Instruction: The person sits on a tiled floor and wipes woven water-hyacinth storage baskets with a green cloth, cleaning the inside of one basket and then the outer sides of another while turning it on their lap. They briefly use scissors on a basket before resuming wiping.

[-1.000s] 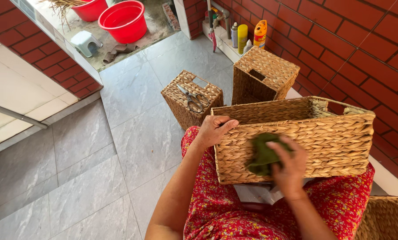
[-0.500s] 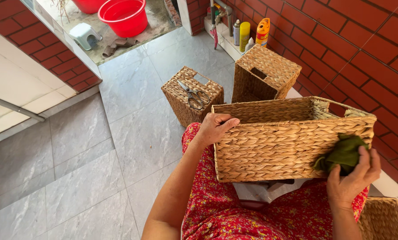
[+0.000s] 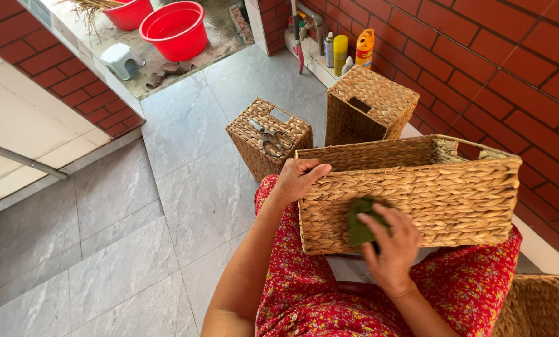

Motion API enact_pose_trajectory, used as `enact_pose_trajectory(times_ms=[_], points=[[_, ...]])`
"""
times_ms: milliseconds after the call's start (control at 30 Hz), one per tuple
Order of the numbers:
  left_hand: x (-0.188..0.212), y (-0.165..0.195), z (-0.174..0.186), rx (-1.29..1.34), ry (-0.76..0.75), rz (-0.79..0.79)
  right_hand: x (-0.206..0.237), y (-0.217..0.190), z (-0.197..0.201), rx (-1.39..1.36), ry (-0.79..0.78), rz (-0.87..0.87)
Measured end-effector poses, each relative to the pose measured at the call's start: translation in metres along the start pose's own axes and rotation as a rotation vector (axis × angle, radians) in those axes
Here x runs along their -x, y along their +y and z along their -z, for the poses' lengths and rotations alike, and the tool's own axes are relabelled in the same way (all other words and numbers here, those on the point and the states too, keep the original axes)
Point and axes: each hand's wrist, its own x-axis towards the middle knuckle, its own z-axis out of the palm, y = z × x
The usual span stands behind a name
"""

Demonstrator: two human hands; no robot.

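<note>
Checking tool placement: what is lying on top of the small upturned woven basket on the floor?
A pair of scissors lies on the small woven basket, blades closed as far as can be seen. Nothing else shows there; the basket's inside is hidden.

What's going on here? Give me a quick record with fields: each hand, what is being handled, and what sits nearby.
Left hand: grips the top corner of the large woven basket on the lap
Right hand: presses a green cloth against the basket's front wall
Nearby on floor: small woven basket with scissors on top; taller woven basket beside it
Background: red tub, spray bottles by the brick wall
</note>
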Motion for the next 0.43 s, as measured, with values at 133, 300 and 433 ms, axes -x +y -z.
enact_pose_trajectory(times_ms=[133,300,433], points=[[0.000,0.002,-0.001,-0.003,-0.004,-0.011,-0.002,-0.036,-0.007,-0.148,-0.161,0.216],[0.005,0.006,-0.001,-0.021,-0.006,-0.002,-0.007,-0.021,-0.008,-0.218,-0.197,0.124],[0.002,0.004,-0.003,-0.017,0.004,-0.028,-0.017,0.015,-0.001,-0.635,-0.121,-0.355]])
